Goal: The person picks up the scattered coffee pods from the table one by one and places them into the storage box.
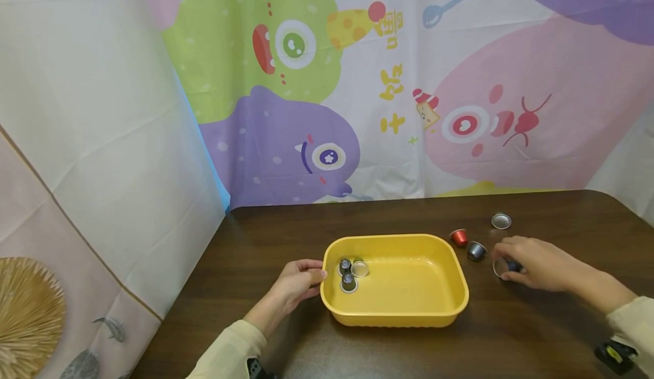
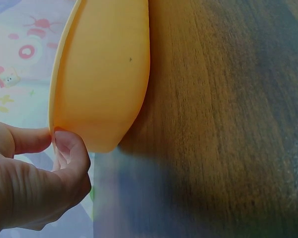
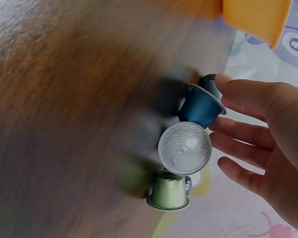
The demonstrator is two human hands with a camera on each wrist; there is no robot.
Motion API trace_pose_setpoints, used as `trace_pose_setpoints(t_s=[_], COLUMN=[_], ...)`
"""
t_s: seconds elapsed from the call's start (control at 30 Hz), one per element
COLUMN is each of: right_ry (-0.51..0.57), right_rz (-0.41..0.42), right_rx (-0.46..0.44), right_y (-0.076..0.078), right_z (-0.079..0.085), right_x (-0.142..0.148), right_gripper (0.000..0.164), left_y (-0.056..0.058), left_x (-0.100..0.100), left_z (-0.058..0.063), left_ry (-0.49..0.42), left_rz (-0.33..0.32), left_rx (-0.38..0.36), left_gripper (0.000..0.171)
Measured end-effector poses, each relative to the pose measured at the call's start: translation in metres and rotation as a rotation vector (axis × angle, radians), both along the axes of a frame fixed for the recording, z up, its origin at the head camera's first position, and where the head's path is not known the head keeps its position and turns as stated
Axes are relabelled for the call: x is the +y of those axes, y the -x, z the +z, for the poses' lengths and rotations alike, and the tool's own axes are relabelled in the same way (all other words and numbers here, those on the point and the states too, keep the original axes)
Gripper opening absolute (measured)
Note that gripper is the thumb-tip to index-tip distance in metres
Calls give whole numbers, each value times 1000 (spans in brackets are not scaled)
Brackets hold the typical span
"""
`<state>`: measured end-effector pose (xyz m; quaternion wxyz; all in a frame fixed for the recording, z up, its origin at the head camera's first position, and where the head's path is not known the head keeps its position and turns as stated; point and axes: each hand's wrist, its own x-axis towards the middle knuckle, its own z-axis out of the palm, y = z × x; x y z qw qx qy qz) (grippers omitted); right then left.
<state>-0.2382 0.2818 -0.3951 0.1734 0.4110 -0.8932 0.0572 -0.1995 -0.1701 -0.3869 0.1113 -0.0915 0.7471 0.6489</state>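
My left hand (image 1: pixel 298 283) holds the left end of a yellow plastic tub (image 1: pixel 388 320), its thumb and fingers pinching the rim in the left wrist view. Inside, at the tub's left, several small coffee capsules (image 1: pixel 349 281) stand together. On the right, my right hand (image 1: pixel 536 262) is lowered over more capsules on the table. The right wrist view shows its thumb and fingers spread beside a dark blue capsule (image 3: pixel 202 106), fingertips right at its rim. Below that one are a capsule with its silver lid (image 3: pixel 185 148) facing out and a green capsule (image 3: pixel 169 192).
Between tub and right hand lie a red capsule (image 1: pixel 459 237) and a dark grey capsule (image 1: pixel 476 251). Farther back is a capsule with a silver lid (image 1: pixel 501 220). The dark wooden table (image 1: pixel 286 228) ends at a cartoon-printed curtain (image 1: pixel 286 152).
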Motion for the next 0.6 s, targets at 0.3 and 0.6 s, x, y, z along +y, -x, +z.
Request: trace_pose_setpoints(t_s=[0.3, 0.6], right_ry=[-30, 17], right_rz=[6, 60], right_rx=[29, 22], right_y=[3, 6], right_z=[-8, -16], right_x=[2, -4], right_gripper=[43, 43], left_y=[0, 0], left_x=[0, 0], left_z=[1, 0], left_ry=[1, -3], left_rz=[1, 0], left_rx=[-4, -6], left_gripper=[30, 30])
